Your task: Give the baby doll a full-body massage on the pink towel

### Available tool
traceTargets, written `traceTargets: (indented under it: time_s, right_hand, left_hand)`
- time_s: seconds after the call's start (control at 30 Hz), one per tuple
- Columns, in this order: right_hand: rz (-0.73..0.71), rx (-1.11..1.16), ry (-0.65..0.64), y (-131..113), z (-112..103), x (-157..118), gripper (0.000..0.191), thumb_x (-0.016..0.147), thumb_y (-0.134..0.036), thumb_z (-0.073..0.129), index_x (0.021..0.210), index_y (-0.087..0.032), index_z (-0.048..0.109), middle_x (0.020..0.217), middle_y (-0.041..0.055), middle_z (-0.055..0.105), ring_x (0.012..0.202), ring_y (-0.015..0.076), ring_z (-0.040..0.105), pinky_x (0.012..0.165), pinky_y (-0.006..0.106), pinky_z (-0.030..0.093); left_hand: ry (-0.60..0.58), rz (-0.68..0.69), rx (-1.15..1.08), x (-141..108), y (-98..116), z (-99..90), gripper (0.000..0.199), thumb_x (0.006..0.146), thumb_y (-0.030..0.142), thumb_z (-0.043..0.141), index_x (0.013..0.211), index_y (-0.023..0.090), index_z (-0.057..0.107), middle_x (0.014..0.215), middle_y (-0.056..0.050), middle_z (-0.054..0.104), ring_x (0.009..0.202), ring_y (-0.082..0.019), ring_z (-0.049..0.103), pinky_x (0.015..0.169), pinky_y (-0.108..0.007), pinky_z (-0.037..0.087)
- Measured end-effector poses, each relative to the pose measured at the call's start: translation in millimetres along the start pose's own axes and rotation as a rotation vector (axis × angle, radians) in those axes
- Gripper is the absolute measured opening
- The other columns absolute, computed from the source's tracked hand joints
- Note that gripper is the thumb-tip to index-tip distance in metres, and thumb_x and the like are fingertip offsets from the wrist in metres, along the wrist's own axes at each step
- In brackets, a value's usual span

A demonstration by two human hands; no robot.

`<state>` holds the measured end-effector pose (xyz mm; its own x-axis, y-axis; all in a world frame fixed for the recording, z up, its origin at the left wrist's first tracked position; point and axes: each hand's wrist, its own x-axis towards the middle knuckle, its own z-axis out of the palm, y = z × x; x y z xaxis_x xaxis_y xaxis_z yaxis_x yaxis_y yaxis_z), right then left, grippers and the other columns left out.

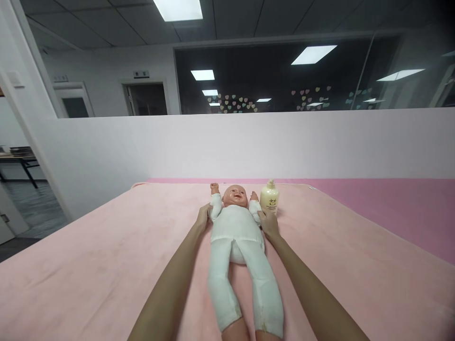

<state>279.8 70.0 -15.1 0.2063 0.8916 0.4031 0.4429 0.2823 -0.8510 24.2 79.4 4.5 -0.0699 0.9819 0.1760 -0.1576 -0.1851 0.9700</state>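
Face up on a peach-pink plush cloth, head toward twelve o'clock, lies a baby doll of white fabric and glossy plastic, our left hand and right hand grasping its padded arms at ten and two. We judge it soft and light, best held around the torso — its feet are cropped at six o'clock, our fingertips mostly hidden.

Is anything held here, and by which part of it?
The doll, by its sleeved arms: the left hand and right hand each appear to grip one near the elbow. The fingers are partly hidden.
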Motion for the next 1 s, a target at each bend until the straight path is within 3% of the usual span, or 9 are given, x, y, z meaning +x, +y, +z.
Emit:
traceTargets:
  time_s: [0.1, 0.23, 0.37, 0.53, 0.73, 0.83, 1.0]
  right_hand:
    - [0.077, 0.409, -0.02, 4.7, -0.7, 2.9, 0.018, 0.059, -0.034, 0.051, 0.052, -0.018, 0.056, 0.057, 0.0015, 0.056, 0.061, 0.0176, 0.049, 0.055, 0.027, 0.036]
    - [0.198, 0.726, -0.215, 9.4, -4.7, 6.2, 0.008, 0.047, -0.021, 0.055, 0.051, -0.017, 0.061, 0.068, 0.0048, 0.064, 0.068, 0.0199, 0.055, 0.058, 0.028, 0.041]
    - [0.229, 0.809, -0.355, 15.6, -12.1, 5.7, 0.012, 0.047, -0.014, 0.057, 0.054, -0.017, 0.066, 0.087, 0.0091, 0.068, 0.086, 0.022, 0.059, 0.075, 0.03, 0.045]
    - [0.222, 0.892, -0.391, 15.7, -12.9, 4.8, 0.031, 0.052, -0.015, 0.065, 0.082, -0.02, 0.073, 0.094, 0.0055, 0.069, 0.091, 0.0211, 0.059, 0.079, 0.031, 0.045]
    - [0.19, 0.786, -0.37, 17.0, -3.9, 8.9, 0.036, 0.06, -0.035, 0.074, 0.093, -0.023, 0.071, 0.094, 0.0037, 0.069, 0.086, 0.0184, 0.06, 0.077, 0.029, 0.044]
    - [0.173, 0.733, -0.309, 20.4, -1.5, 10.2, 0.038, 0.059, -0.039, 0.075, 0.093, -0.021, 0.07, 0.092, 0.0039, 0.069, 0.083, 0.0179, 0.06, 0.075, 0.029, 0.044]
    - [0.146, 0.503, -0.194, 18.1, 3.1, 11.9, 0.036, 0.064, -0.047, 0.066, 0.081, -0.015, 0.068, 0.074, 0.0041, 0.066, 0.068, 0.0178, 0.057, 0.062, 0.029, 0.041]
  left_hand:
    - [-0.17, -0.049, -0.11, -4.1, 5.8, -10.5, 0.021, 0.058, 0.024, 0.055, 0.076, 0.014, 0.059, 0.068, -0.001, 0.059, 0.063, -0.015, 0.051, 0.058, -0.025, 0.039]
    - [-0.273, -0.112, -0.161, -5.1, 4.8, -25.4, 0.024, 0.05, 0.011, 0.06, 0.074, 0.012, 0.064, 0.085, -0.007, 0.065, 0.083, -0.019, 0.058, 0.074, -0.028, 0.043]
    - [-0.254, -0.141, -0.185, -5.0, 0.5, -28.3, 0.016, 0.045, 0.005, 0.066, 0.059, 0.013, 0.062, 0.091, -0.008, 0.067, 0.085, -0.021, 0.06, 0.079, -0.032, 0.045]
    - [-0.295, -0.111, -0.174, -9.5, 7.1, -18.5, 0.036, 0.054, 0.016, 0.074, 0.09, 0.012, 0.069, 0.088, -0.01, 0.068, 0.079, -0.019, 0.06, 0.072, -0.029, 0.044]
    - [-0.351, -0.1, -0.094, -9.2, 10.4, -13.4, 0.037, 0.063, 0.029, 0.075, 0.094, 0.011, 0.069, 0.091, -0.011, 0.068, 0.083, -0.019, 0.06, 0.075, -0.028, 0.042]
    - [-0.278, -0.066, -0.052, -8.0, 6.6, -11.0, 0.036, 0.065, 0.035, 0.073, 0.092, 0.012, 0.069, 0.083, -0.009, 0.067, 0.073, -0.016, 0.058, 0.068, -0.027, 0.042]
    - [0.064, 0.039, 0.334, -5.2, 1.7, -1.7, 0.034, 0.068, 0.045, 0.064, 0.06, 0.013, 0.061, 0.052, 0.0, 0.049, 0.05, -0.01, 0.041, 0.049, -0.023, 0.027]
